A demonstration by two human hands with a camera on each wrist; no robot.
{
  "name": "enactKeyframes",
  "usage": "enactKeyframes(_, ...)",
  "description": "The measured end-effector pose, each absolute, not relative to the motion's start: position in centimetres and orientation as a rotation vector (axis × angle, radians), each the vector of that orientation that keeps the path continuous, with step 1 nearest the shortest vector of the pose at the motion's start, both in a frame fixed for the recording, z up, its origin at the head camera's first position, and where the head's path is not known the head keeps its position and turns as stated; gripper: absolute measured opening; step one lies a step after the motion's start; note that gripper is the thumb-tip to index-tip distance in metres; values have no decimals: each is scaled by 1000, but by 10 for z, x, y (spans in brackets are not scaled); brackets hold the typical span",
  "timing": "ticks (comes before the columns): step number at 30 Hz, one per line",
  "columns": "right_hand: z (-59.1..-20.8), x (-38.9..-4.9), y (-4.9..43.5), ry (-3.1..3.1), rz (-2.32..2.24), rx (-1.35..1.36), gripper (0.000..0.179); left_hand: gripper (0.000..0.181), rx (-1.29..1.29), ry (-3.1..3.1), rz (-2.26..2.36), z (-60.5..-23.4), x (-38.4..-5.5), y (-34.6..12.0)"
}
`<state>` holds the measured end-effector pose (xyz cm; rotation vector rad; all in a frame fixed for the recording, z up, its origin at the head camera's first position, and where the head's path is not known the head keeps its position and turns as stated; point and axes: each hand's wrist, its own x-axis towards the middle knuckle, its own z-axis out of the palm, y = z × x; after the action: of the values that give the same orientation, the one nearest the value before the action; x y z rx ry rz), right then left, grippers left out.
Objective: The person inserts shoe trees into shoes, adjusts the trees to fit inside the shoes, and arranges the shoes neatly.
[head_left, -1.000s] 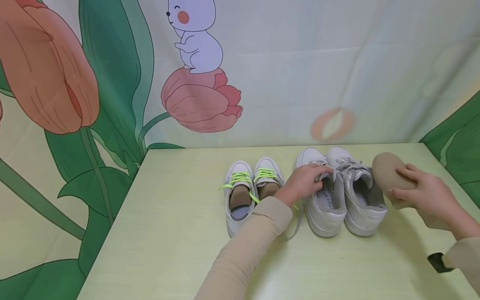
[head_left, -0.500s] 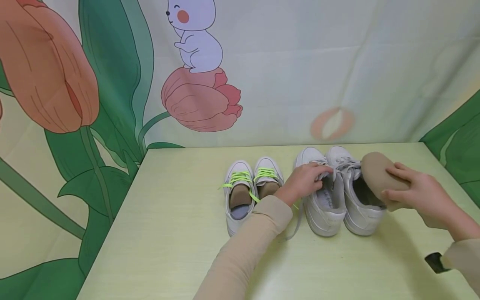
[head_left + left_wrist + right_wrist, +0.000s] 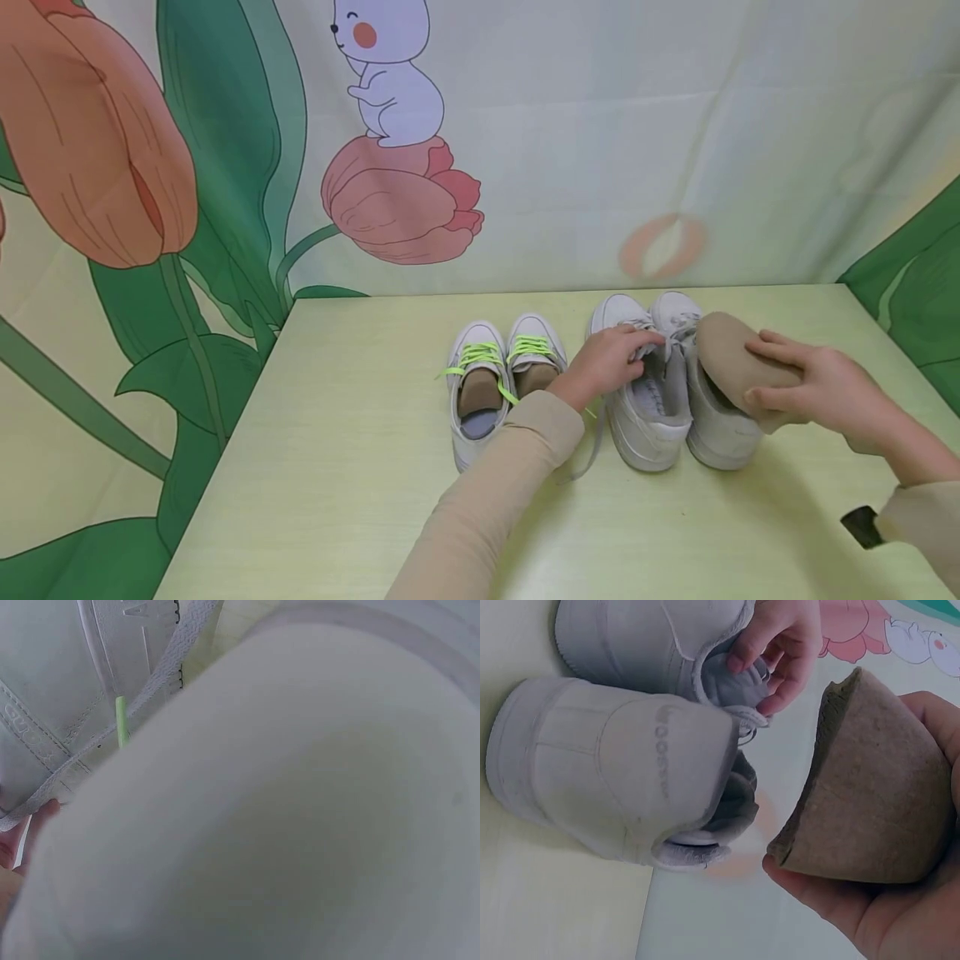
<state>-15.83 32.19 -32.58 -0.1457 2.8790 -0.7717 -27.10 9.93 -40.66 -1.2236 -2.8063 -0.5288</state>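
Observation:
My right hand (image 3: 825, 396) holds a brown moulded shoe insert (image 3: 738, 354), thumb on one side and fingers on the other. The insert is tilted over the opening of the right large white sneaker (image 3: 723, 442), covering much of it in the head view. In the right wrist view the insert's hollow, cut end (image 3: 817, 765) faces the camera, apart from the sneaker's heel (image 3: 622, 772). My left hand (image 3: 603, 362) pinches the tongue (image 3: 731, 679) of the left large white sneaker (image 3: 648, 442). A pale blurred surface fills most of the left wrist view.
Left of the large pair stand two smaller white sneakers (image 3: 480, 333) with neon laces and brown inserts inside; my left forearm partly hides them. A loose grey lace (image 3: 596, 450) trails onto the pale table (image 3: 315, 467). A printed cloth (image 3: 555, 183) hangs behind.
My right hand has carried the insert leftward, from beside the right large sneaker to over its opening. My left hand stays on the left large sneaker.

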Motion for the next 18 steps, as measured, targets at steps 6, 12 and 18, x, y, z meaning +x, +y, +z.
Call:
enactKeyframes(6, -323, -156, 315, 2847, -741, -171, 81, 43, -1227, -2805, -518, -407, -272, 100)
enactKeyframes(12, -322, -156, 310, 2797, -796, -263, 75, 42, -1225, -2809, -512, -406, -270, 99)
enactKeyframes(18, -323, -157, 304, 2809, -795, -361, 67, 42, -1235, -2796, -502, -405, -270, 99)
